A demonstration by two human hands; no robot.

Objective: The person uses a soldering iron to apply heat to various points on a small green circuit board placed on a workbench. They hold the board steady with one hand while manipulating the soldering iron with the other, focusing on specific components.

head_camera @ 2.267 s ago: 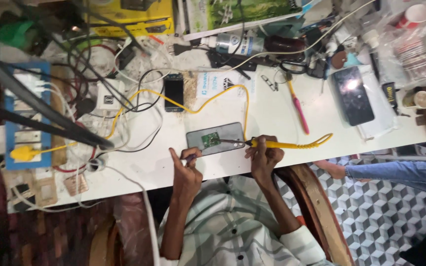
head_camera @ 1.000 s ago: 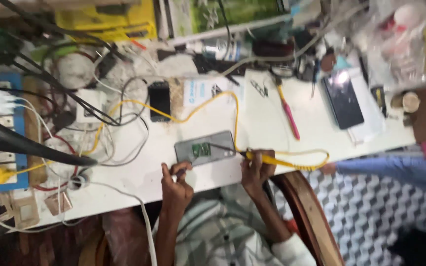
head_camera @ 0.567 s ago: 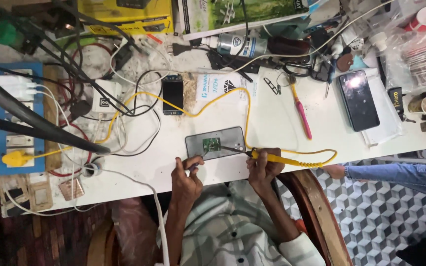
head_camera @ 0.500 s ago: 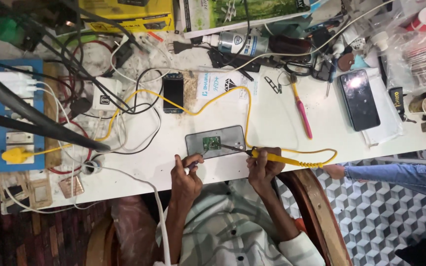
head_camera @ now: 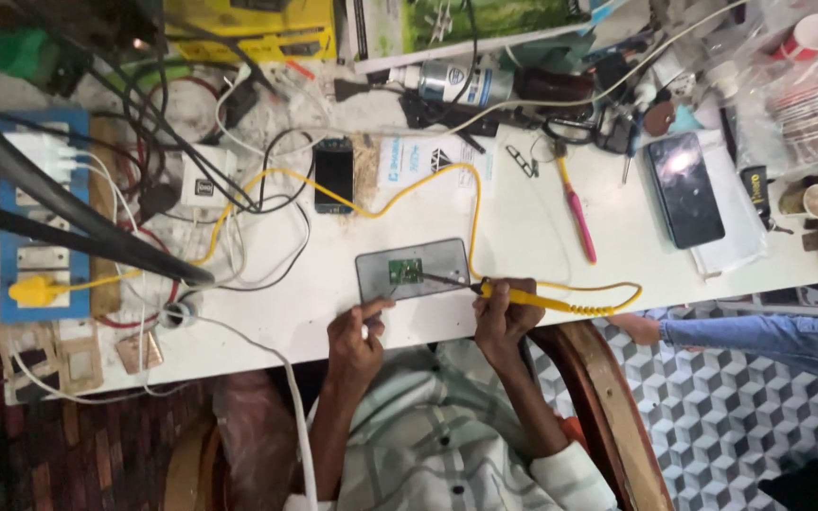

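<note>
Iron [head_camera: 523, 296] pinched in right hand [head_camera: 504, 317], tip on green board [head_camera: 405, 271] atop grey plate [head_camera: 413, 268] at table [head_camera: 523, 218] edge. Left hand [head_camera: 357, 336] fingertips press plate's near corner, nothing gripped. Judgement: keep plate pinned, tip steady, yellow cord [head_camera: 428, 185] slack.

Pretty sure I'm looking at an electronics repair workshop. The white tabletop [head_camera: 542, 227] is buried in tangled cables, with a blue power strip [head_camera: 38, 222] on the left, a yellow-handled soldering iron [head_camera: 523, 296] on its yellow cord, a small green circuit board [head_camera: 405, 271] on a grey mat [head_camera: 413, 269], a couple of phones [head_camera: 334, 175] [head_camera: 684, 189], and a pink-handled screwdriver [head_camera: 577, 208] lying around.
</note>
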